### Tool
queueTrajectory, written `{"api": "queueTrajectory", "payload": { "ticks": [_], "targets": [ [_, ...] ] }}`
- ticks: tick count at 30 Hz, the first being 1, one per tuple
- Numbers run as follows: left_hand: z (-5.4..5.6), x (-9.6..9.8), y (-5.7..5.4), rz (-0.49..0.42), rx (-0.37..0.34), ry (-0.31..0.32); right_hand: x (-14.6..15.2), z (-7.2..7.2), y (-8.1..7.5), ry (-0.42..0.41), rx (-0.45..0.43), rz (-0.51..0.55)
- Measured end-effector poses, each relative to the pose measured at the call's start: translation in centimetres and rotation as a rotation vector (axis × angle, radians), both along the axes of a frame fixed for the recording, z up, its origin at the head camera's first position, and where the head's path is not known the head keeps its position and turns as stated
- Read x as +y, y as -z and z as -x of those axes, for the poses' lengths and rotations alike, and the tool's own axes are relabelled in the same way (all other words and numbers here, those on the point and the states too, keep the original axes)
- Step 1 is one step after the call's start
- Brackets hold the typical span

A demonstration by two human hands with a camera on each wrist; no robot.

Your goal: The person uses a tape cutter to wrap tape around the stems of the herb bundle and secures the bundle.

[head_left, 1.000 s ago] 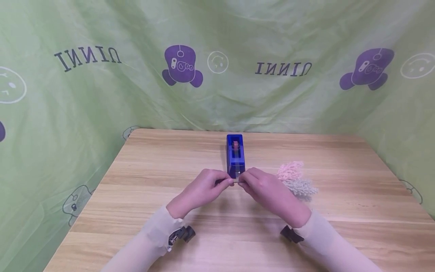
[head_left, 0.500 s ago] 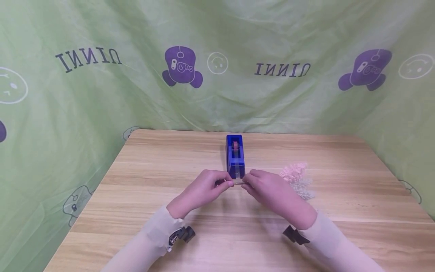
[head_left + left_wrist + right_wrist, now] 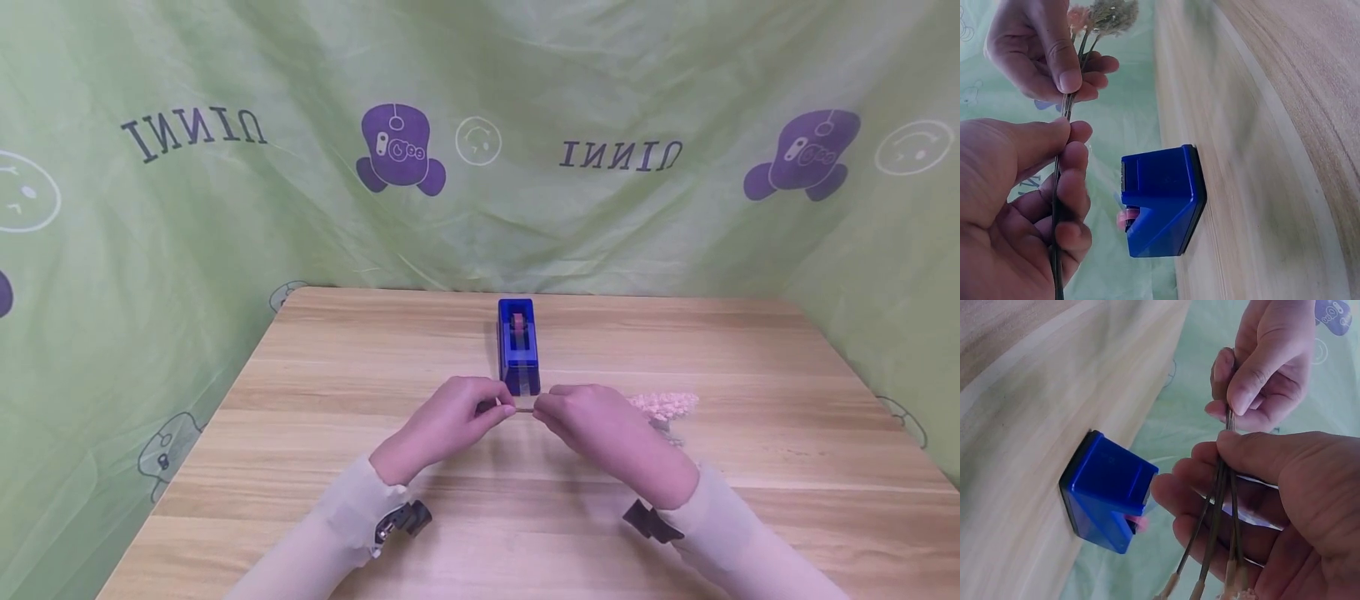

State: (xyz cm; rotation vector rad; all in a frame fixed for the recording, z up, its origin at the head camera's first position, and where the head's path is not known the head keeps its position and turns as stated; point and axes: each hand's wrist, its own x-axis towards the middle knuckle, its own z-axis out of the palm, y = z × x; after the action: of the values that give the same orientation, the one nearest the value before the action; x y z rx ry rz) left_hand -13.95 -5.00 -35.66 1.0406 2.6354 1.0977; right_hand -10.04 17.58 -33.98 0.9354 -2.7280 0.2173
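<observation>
A thin bunch of flower stems (image 3: 1215, 509) runs between the two hands, raised above the table. My left hand (image 3: 450, 423) pinches the stems between thumb and forefinger, and their lower ends cross its palm in the left wrist view. Close beside it, my right hand (image 3: 603, 433) pinches the same bunch nearer the blooms with its thumb and fingers. Pink blooms (image 3: 666, 406) stick out past the right hand, with greyish-white blooms (image 3: 1116, 15) next to them. Just beyond the fingertips stands a blue tape dispenser (image 3: 518, 346), apart from both hands in the wrist views.
The dispenser holds a small roll with a pink core (image 3: 519, 323) and stands on a wood-grain table (image 3: 360, 350). A green printed cloth (image 3: 525, 225) hangs behind the table and along its sides.
The bunch has turned: the pink blooms have swung lower and nearer in the head view, covering more of the greyish ones. My right hand has shifted slightly right; the left has hardly moved.
</observation>
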Motion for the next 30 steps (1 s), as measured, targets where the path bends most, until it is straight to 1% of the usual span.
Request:
{"api": "queueTrajectory", "payload": {
  "ticks": [4, 7, 14, 19, 24, 30],
  "targets": [
    [-0.01, 0.01, -0.03, 0.011, 0.013, 0.003, -0.1, -0.1, 0.04, 0.014, -0.002, 0.019],
    [0.03, 0.03, 0.0, 0.016, 0.014, 0.005, -0.18, -0.18, 0.09, 0.013, 0.015, 0.029],
    [0.1, 0.1, -0.04, 0.04, -0.023, 0.007, -0.38, -0.33, 0.37, 0.019, 0.052, 0.054],
    [0.08, 0.23, 0.02, 0.019, 0.002, 0.015, -0.42, -0.31, 0.67, 0.038, 0.046, 0.064],
    [0.01, 0.41, 0.01, 0.013, 0.019, 0.008, -0.44, -0.39, 0.7, 0.051, 0.042, 0.069],
    [-0.01, 0.63, 0.05, 0.016, 0.021, -0.007, -0.4, -0.43, 0.69, 0.069, -0.007, 0.074]
  ]
}}
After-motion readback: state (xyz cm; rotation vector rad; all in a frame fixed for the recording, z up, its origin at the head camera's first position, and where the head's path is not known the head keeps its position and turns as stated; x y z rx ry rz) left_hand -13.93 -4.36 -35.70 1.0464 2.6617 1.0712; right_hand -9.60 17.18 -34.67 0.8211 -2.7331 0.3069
